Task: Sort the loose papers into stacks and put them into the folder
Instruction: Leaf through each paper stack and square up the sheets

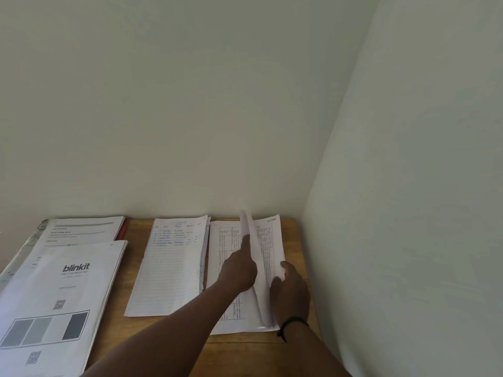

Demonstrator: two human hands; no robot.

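Left hand [239, 268] and right hand [290, 291] lifting sheet [251, 235], printed stack [226, 257]

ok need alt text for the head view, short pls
Two bare hands leaf through a white stack of printed table sheets at the right of a wooden table: the left hand points into the lifted pages, the right hand holds their edge. A lined handwritten stack lies beside it.

— From my remote feed, what is under the hand?
— I see a wooden table [292, 227]. Beyond the hand stands a pale wall [177, 104]; a second wall [422, 159] rises to its right, meeting in a corner.
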